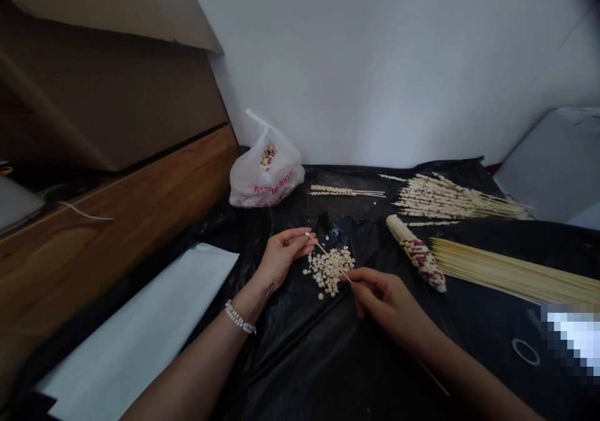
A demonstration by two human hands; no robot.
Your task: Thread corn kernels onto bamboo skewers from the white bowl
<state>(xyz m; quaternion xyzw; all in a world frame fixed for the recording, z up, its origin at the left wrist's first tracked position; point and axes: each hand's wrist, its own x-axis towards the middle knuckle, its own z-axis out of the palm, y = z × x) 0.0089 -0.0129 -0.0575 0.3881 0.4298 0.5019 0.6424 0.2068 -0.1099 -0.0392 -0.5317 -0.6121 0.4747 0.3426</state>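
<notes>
My right hand (387, 296) pinches a thin wooden skewer (320, 245), which slants up and left over a pile of corn kernels (332, 271). At the skewer's far tip, my left hand (280, 251) has a pale kernel (308, 235) between thumb and fingers. The kernel touches the tip or sits on it; I cannot tell which. White and dark red kernels lie loose below and between both hands. To the right of the pile rests a partly stripped corn cob (417, 255). The skewer's lower end passes beneath my right forearm.
Bare skewers (510, 270) lie bundled at right. Kernel-covered skewers (435, 197) are heaped behind them, with several more (332, 190) at the back middle. A white plastic bag (267, 180) holds corn. Folded white sheet (150, 321) at left, cardboard box (112, 90) behind; black plastic (300, 358) covers the surface.
</notes>
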